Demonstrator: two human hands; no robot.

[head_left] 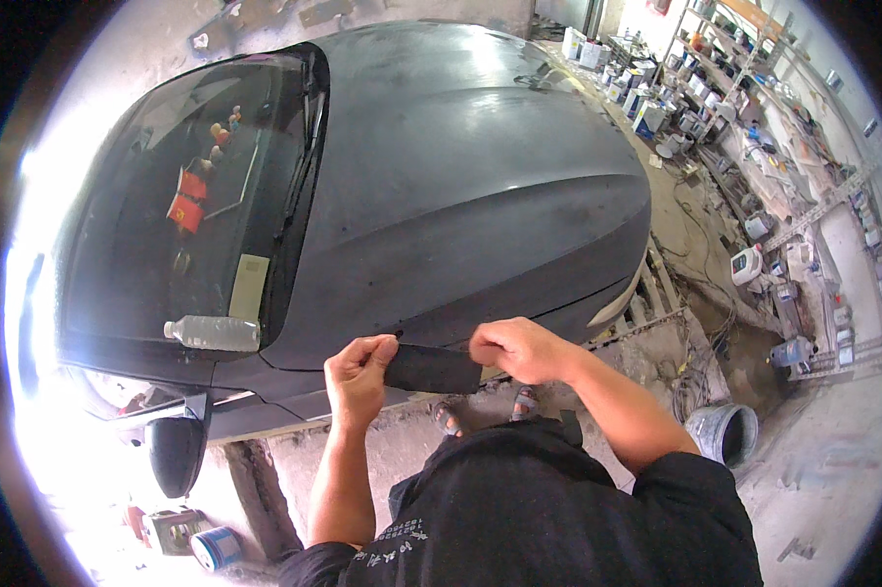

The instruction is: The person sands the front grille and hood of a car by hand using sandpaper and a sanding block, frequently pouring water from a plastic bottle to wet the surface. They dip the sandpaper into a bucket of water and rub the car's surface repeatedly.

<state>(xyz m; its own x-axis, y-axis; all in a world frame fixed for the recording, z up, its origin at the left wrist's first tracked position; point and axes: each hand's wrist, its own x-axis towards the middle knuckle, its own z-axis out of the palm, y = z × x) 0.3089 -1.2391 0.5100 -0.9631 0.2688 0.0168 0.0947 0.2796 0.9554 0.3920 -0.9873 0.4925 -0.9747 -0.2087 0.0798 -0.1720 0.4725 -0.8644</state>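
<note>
A dark rectangular piece of sandpaper (433, 369) is stretched between my hands, in front of the car's near side. My left hand (358, 377) pinches its left end, thumb on top. Closed at the sheet's right end is my right hand (521, 350), its fingers curled at the upper corner; the fingertips are partly hidden. Beyond both hands spreads the dull dark grey hood (460, 147) of a car, with pale smears and shiny patches on its far part. Neither hand touches the car as far as I can see.
A clear plastic bottle (212, 334) lies at the windshield's (118, 245) near lower corner. A side mirror (175, 456) juts out at the left. Cans and bottles crowd the shelves (720, 73) at the right. A bucket (723, 433) lies tipped beside my right arm; hoses (690, 230) trail across the floor.
</note>
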